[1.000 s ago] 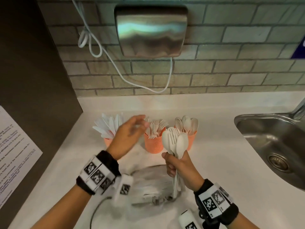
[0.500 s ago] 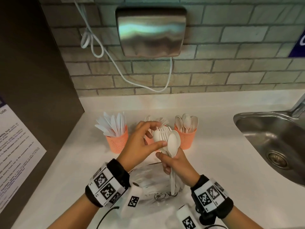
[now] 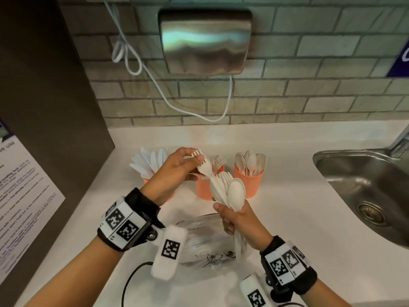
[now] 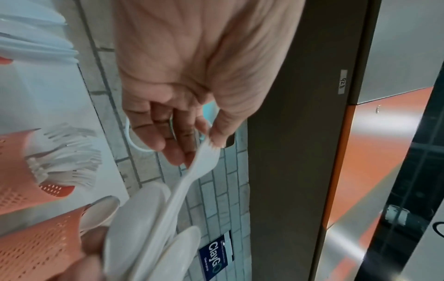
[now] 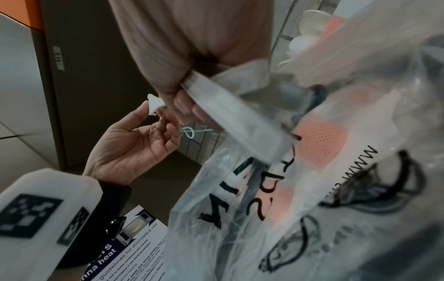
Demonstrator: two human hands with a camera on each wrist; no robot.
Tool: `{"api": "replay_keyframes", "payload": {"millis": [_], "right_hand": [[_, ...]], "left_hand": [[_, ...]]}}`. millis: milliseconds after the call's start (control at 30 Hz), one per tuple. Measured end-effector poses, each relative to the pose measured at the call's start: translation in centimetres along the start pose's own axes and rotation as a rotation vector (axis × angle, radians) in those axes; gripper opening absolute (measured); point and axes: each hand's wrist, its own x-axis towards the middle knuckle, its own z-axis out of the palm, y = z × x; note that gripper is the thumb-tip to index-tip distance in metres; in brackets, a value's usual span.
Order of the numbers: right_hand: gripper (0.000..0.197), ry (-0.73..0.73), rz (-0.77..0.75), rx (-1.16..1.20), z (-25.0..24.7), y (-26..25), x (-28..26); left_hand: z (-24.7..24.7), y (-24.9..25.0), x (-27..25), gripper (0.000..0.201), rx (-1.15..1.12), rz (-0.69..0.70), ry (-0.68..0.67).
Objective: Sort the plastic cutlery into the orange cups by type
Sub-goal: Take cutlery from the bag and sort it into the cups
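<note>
head view: left hand point(image 3: 174, 173) pinches a white fork point(image 3: 207, 171) by its tines, above the orange cups point(image 3: 249, 185); right hand point(image 3: 239, 222) fists a cutlery bundle point(image 3: 230, 191).
left wrist: thumb and fingertips point(image 4: 217, 136) nip the fork head.
right wrist: fingers wrapped round the handles.

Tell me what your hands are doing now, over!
Left hand pinches a fork by its head. Right hand grips the cutlery bunch. Fork cup unblocked.
</note>
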Motion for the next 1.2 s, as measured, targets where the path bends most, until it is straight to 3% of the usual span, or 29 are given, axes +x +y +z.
{"api": "replay_keyframes", "payload": {"millis": [200, 300, 433, 500, 633, 700, 1033, 1200], "right_hand": [[0.009, -0.007, -0.037, 0.026, 1.0, -0.2, 0.2], [0.011, 0.005, -0.056, 0.043, 0.9, -0.1, 0.2], [0.005, 0.059, -0.141, -0.047, 0.5, 0.1, 0.2], [0.002, 0.108, -0.192, -0.119, 0.4, 0.4, 0.2], [0.020, 0.191, -0.287, -0.222, 0.5, 0.8, -0.1], [0.028, 0.200, -0.323, -0.268, 0.6, 0.9, -0.3], [0.033, 0.179, -0.296, -0.306, -0.1, 1.6, -0.7], [0.032, 0.140, -0.267, -0.314, -0.4, 1.9, -0.8]], "left_hand": [[1.7, -1.3, -1.4, 0.020, 0.175, 0.117, -0.034], [1.9, -0.6, -1.6, 0.031, 0.150, 0.179, 0.040], [0.4, 2.0, -1.3, 0.032, -0.122, 0.224, 0.212], [0.1, 2.6, -1.5, 0.029, -0.010, 0.217, 0.258], [1.5, 0.9, -2.7, 0.006, 0.253, 0.167, 0.103], [2.0, -0.8, -2.9, 0.013, 0.280, 0.132, 0.044], [3.4, -2.3, -3.0, 0.031, 0.407, 0.203, 0.070], [3.4, -2.8, -2.3, 0.012, 0.402, 0.144, 0.029]]}}
